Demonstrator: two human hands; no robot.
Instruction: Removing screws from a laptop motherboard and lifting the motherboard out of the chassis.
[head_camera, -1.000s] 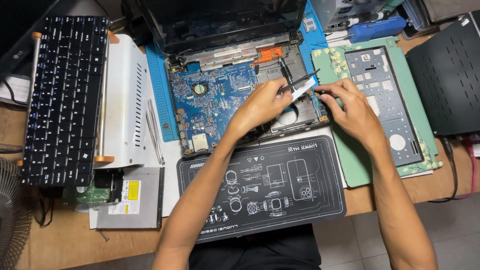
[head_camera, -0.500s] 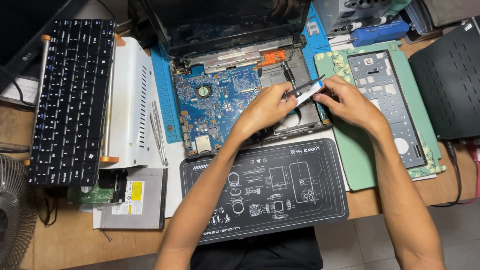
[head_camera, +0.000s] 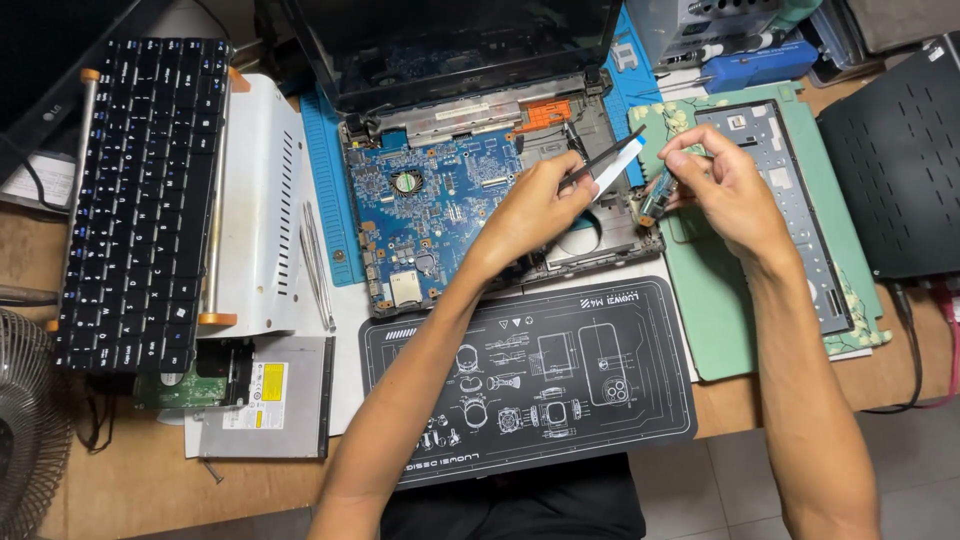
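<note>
The left hand pinches thin black tweezers. The tweezer tips sit right by a flat white ribbon cable that sticks up at a slant over the open laptop. The right hand is closed around a small bluish part, held between thumb and fingers just above the right edge of the laptop base. The two hands are close together but they do not touch.

The blue circuit board lies bare inside the laptop, with a round coin battery on it. A black work mat with white drawings lies in front, nearer the person. A green mat on the right carries a grey frame piece. A black keyboard rests far to the left on the desk, and a silver disc drive lies below it.

To do this step well, I think the tweezers should hold the cable softly, near its end, so it does not bend or tear. The small part should stay steady and low over the laptop, so it lands there if it slips. Slow little moves seem best, because the tweezer tips are sharp and the bare board is right below. Keeping both wrists resting on something firm would probably help.
</note>
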